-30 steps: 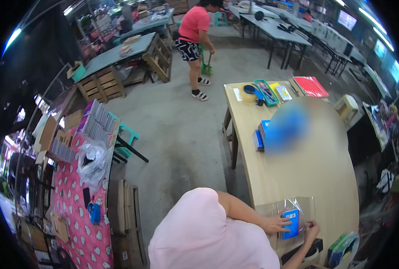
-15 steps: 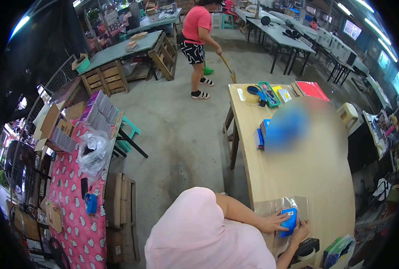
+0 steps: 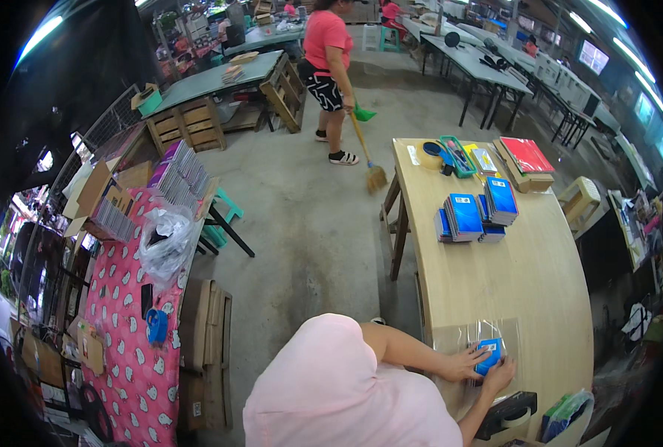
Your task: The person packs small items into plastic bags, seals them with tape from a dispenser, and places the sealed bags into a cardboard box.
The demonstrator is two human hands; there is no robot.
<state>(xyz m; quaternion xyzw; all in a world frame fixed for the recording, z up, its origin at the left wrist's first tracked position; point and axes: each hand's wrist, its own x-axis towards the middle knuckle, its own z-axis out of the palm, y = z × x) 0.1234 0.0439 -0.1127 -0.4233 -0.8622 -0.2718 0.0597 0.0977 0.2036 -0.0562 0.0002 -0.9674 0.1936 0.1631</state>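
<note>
A small stack of blue-covered booklets [image 3: 488,356] lies on a clear plastic sheet [image 3: 451,339] near the table's close end. My left hand [image 3: 464,364] rests on the stack from its left, fingers spread across the top cover. From the right, my right hand [image 3: 500,375] curls its fingers at the stack's edge, where the plastic also lies. My hands partly hide the stack's sides. Close by my right wrist is a black tape dispenser [image 3: 504,417] with a roll of tape.
Farther up the wooden table [image 3: 525,283] stand several blue booklet stacks [image 3: 465,216], a green tray [image 3: 458,158] and a red pack [image 3: 527,155]. A pink-covered table [image 3: 127,320] is at left. Beyond, a person [image 3: 328,74] holds a broom [image 3: 375,175].
The standing person's broom has swung nearer and its bristles now show. My hands stay around the booklet stack, with only slight finger movement. The whole view has shifted slightly.
</note>
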